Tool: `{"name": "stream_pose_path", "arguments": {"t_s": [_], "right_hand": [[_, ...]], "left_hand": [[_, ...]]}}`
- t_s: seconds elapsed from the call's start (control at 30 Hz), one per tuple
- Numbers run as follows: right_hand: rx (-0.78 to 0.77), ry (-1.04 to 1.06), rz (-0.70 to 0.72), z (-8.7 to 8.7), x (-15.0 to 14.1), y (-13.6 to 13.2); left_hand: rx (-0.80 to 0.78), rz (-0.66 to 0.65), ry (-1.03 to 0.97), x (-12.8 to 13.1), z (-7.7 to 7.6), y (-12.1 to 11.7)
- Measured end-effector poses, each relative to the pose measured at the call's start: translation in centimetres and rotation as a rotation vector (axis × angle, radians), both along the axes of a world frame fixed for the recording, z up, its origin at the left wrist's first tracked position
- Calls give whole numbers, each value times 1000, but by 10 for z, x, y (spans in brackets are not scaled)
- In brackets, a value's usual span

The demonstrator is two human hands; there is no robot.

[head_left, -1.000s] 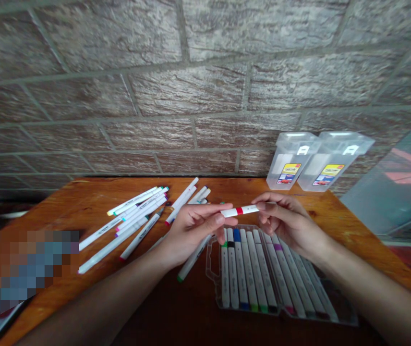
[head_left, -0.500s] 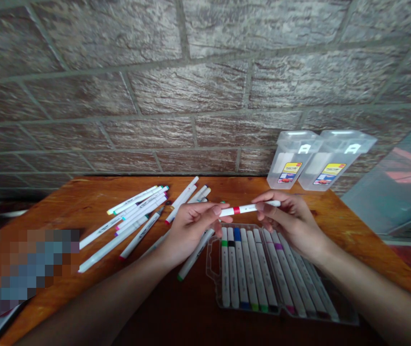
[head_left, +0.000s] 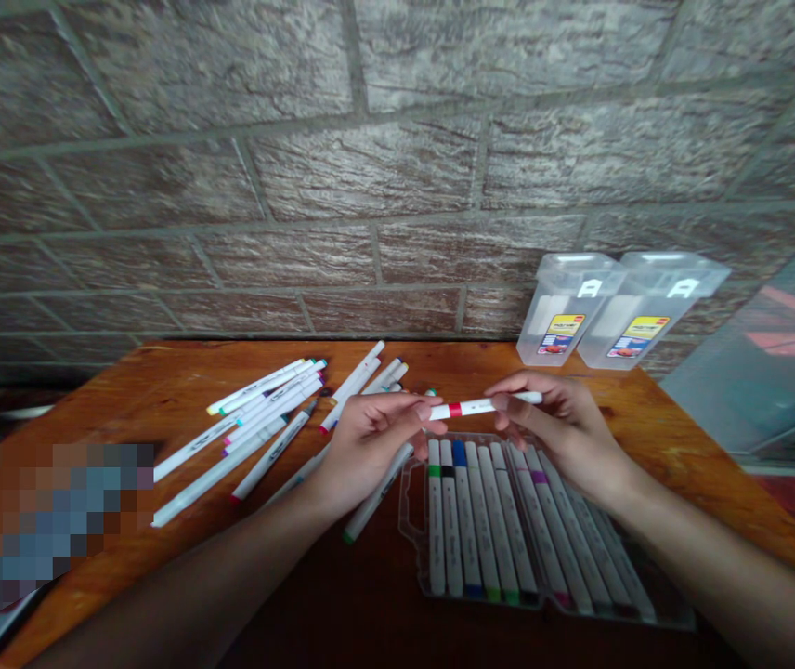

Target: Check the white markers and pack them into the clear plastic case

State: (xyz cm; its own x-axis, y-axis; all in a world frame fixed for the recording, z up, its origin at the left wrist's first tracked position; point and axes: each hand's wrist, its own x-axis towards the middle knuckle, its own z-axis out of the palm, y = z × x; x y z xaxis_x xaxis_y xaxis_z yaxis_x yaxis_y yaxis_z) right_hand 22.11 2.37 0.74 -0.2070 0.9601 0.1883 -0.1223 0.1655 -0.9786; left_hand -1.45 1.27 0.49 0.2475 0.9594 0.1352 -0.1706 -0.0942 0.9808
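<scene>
A white marker [head_left: 471, 407] with a red band is held nearly level above the table, tilted slightly up to the right. My left hand [head_left: 376, 437] pinches its left end, and my right hand [head_left: 561, 418] grips it toward the right end. Beneath my hands lies an open clear plastic case [head_left: 411, 520] with two rows of white markers [head_left: 481, 530], some banded green, black, blue or purple. Loose white markers [head_left: 276, 400] with coloured ends lie in a heap left of my left hand. A green-ended marker [head_left: 376, 497] rests between my left forearm and the case.
Two clear plastic containers [head_left: 556, 311] with yellow and blue labels stand at the table's back right, by the brick wall [head_left: 370, 186]. The wooden table [head_left: 181, 372] meets that wall. A blurred-out patch [head_left: 49, 530] covers the left edge.
The marker has turned very slightly in my fingers, its red band shifting a little left and down. Both hands stay in almost the same place.
</scene>
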Motion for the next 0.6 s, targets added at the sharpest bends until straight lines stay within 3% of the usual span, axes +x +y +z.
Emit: {"name": "stream_pose_path", "arguments": {"t_s": [0.23,0.6], "right_hand": [[0,58,13,-3,2,3],[2,23,9,-1,1,1]], "left_hand": [[11,-73,-76,-1,-3,-1],[31,-21,-25,2,3,-3]]}}
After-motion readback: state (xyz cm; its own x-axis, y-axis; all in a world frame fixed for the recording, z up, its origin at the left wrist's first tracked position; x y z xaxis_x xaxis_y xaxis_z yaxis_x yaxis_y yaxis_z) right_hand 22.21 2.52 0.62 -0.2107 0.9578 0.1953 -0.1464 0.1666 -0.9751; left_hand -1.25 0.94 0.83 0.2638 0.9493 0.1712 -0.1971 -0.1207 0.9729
